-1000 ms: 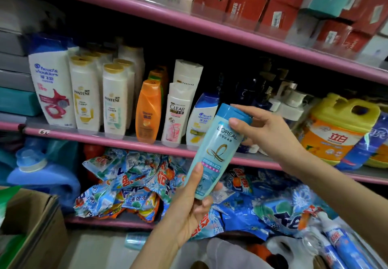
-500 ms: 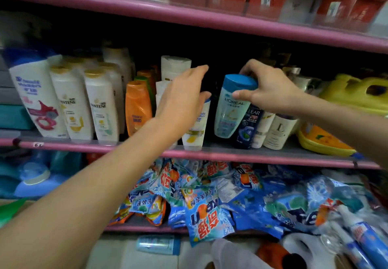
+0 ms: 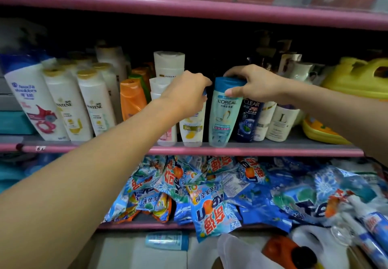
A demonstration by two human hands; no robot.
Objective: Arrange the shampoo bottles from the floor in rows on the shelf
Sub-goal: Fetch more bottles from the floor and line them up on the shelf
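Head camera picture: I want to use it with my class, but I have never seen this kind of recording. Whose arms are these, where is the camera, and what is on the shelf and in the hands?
No machine here: a person wears one wide-angle camera on the head, looking forward and down, so both arms reach in from the bottom. The right hand holds the blue cap of a teal L'Oreal shampoo bottle, which stands at the front edge of the pink shelf. The left hand rests on the white bottle with a blue cap beside it; its grip is hidden. Further left stand two Pantene bottles, an orange bottle and a Head & Shoulders bottle. Detergent packets fill the shelf below. Another teal bottle lies on the floor.
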